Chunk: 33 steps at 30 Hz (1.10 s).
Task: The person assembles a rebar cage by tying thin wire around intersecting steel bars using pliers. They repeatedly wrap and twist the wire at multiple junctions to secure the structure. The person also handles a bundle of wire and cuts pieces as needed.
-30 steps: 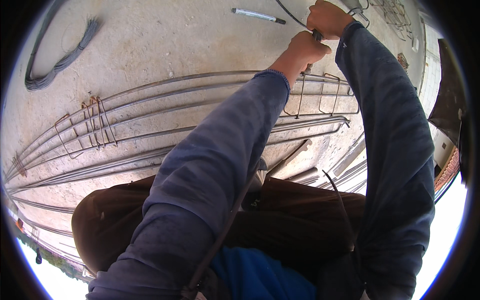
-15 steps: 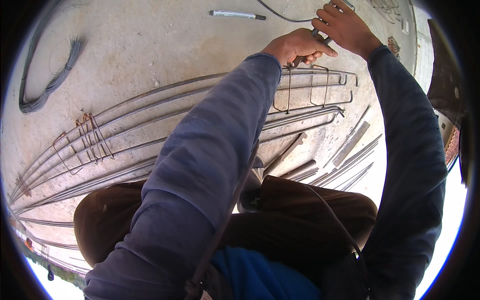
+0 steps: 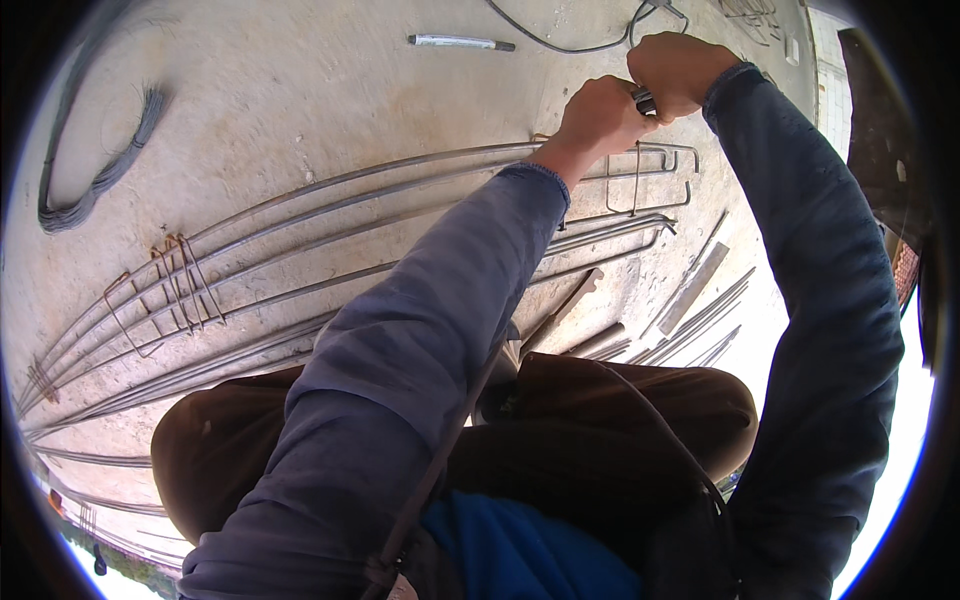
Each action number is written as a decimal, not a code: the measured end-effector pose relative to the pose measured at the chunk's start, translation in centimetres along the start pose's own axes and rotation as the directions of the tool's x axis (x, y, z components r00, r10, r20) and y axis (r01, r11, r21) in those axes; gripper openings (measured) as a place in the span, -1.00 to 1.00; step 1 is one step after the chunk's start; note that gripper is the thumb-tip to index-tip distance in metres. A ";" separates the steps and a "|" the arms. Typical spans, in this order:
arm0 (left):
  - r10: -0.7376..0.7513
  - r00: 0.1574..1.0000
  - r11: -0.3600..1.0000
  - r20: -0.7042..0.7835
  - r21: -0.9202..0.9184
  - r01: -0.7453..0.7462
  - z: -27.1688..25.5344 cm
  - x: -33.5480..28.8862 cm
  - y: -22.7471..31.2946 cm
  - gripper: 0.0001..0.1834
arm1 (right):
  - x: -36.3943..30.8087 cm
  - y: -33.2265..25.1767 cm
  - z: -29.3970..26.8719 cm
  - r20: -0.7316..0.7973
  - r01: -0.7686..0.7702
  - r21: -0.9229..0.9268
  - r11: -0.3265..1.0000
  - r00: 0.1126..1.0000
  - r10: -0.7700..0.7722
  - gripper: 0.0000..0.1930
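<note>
My left hand [image 3: 600,118] is closed over the row of long steel bars [image 3: 330,204], near their bent right ends. A dark pliers-like tool [image 3: 644,101] shows only as a short stretch between my two hands. Most of it is hidden by my fingers. My right hand [image 3: 680,72] is curled against the tool's upper end, touching or almost touching my left thumb. Just below my hands, a rectangular wire stirrup [image 3: 637,178] stands around the bars. What the tool's jaws meet cannot be made out.
Rusty stirrups [image 3: 170,285] cluster on the bars at left. A grey bundle of tie wire [image 3: 72,214] lies at far left, a marker pen [image 3: 455,42] and black cable [image 3: 560,48] beyond. Nearer right lie a flat metal strip [image 3: 695,288], loose rods and a brown notched bar [image 3: 563,312].
My right hand has come down and closed in against my left hand. My left hand has turned, hiding more of the tool. The view has shifted slightly.
</note>
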<state>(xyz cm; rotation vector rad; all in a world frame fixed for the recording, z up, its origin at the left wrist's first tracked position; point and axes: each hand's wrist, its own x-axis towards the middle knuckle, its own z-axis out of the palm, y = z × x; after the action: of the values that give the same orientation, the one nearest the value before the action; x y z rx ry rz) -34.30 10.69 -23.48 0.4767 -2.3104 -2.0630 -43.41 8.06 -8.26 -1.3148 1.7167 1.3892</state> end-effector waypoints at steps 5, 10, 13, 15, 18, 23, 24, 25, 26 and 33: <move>0.003 0.895 0.936 0.447 -0.317 0.154 -4.2 1.6 -1.8 -0.45 | -1.1 1.2 5.1 -0.670 0.042 -0.462 0.886 0.638 -0.379 -0.72; -0.016 0.932 0.964 0.362 -0.241 0.110 -4.4 1.2 -0.9 -0.51 | -1.1 1.0 5.5 -0.652 0.017 -0.392 0.920 0.700 -0.291 -0.87; -0.062 0.998 0.993 0.005 -0.097 0.062 -3.7 -0.8 -0.3 -0.45 | -0.3 1.0 2.5 -0.464 0.077 -0.363 0.928 0.849 -0.252 -0.82; -0.005 0.943 1.000 -0.332 -0.010 0.002 0.5 -1.8 0.6 -0.52 | 0.3 1.9 2.9 -0.490 0.126 -0.304 0.944 0.830 -0.269 -0.73; 0.008 0.864 0.994 -0.504 -0.093 -0.064 1.3 -0.8 -0.5 -0.70 | 0.5 -1.5 2.4 -0.500 -0.088 -0.448 0.890 0.849 -0.168 -0.86; 0.017 0.948 0.998 -0.319 -0.055 -0.036 0.9 -0.9 0.3 -0.74 | -0.3 -0.2 5.8 -0.593 -0.047 -0.306 0.951 0.791 -0.151 -0.84; 0.016 0.957 1.000 -0.289 0.010 -0.014 0.8 -0.8 0.3 -0.71 | -0.4 -0.4 5.4 -0.538 -0.060 -0.281 0.958 0.836 -0.106 -0.84; 0.014 0.966 0.997 -0.260 0.076 0.006 0.7 -0.7 0.3 -0.69 | -0.4 -0.7 4.9 -0.479 -0.075 -0.258 0.963 0.876 -0.060 -0.84; 0.009 0.973 0.990 -0.230 0.142 0.024 0.6 -0.5 0.3 -0.67 | -0.3 -0.8 4.5 -0.416 -0.092 -0.234 0.968 0.909 -0.014 -0.84; -0.009 0.957 0.984 0.292 0.174 -0.044 -3.9 -0.3 0.4 0.20 | -2.3 -0.8 7.0 -0.304 -0.216 0.031 0.976 0.928 0.216 -0.78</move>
<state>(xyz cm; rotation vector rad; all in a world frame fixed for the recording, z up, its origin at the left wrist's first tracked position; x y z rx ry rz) -33.35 7.04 -22.54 0.1585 -2.6667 -2.0496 -42.86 15.49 -8.69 -1.4374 2.1215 1.3595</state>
